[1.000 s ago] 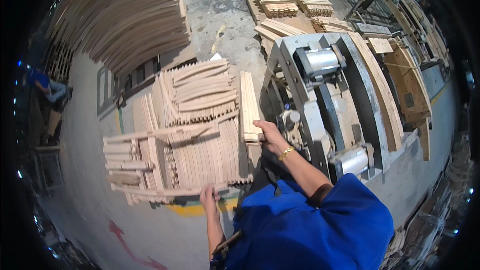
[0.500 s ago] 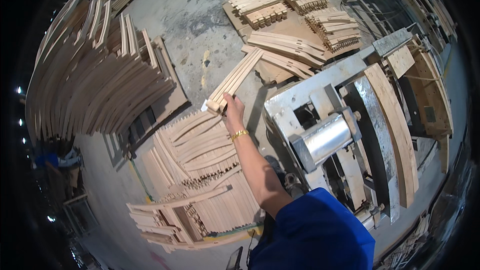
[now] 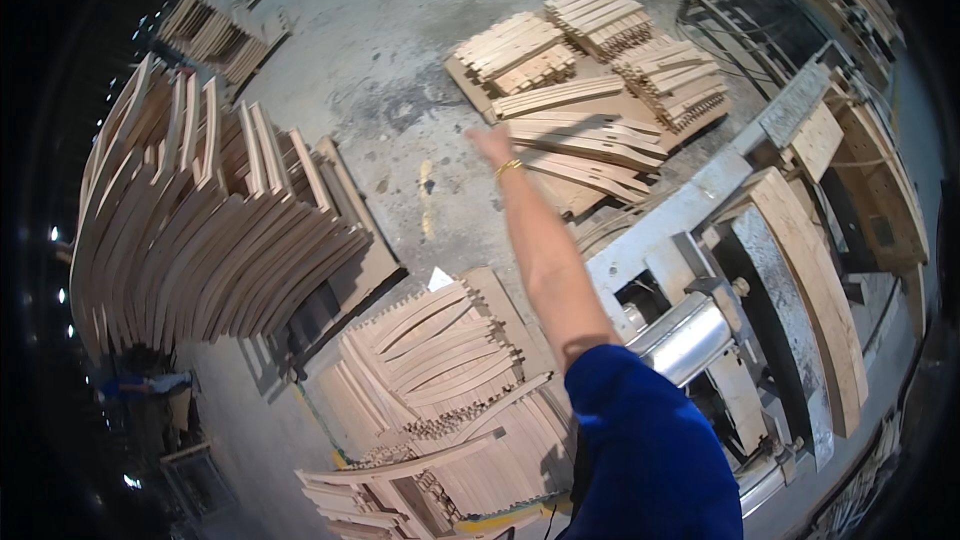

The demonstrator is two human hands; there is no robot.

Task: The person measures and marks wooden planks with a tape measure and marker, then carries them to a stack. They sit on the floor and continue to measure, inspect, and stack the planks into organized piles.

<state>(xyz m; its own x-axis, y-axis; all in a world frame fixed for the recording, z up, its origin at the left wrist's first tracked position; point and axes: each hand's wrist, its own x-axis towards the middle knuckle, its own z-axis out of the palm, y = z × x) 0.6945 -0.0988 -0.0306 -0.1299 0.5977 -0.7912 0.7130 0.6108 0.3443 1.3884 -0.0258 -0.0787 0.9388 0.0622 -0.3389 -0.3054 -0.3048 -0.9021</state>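
Hands: the right hand (image 3: 490,145) is held out at arm's length, fingers apparently loosely spread, with no piece seen in its grasp; whether the nearest slat ends are touched cannot be told. The left hand is not shown, so its state cannot be told. Pale slats (image 3: 600,132) are laid in a loose fan just beside the right hand, on a low board (image 3: 465,86), probably grouped there to be kept off the floor. Squared stacks (image 3: 600,16) are set behind them, seemingly aligned for steadiness. Curved slats (image 3: 440,325) are piled nearer the wearer, apparently nested by shape. A tall stack (image 3: 220,260) is placed at left. A metal cylinder (image 3: 688,338) is mounted on the machine at right.
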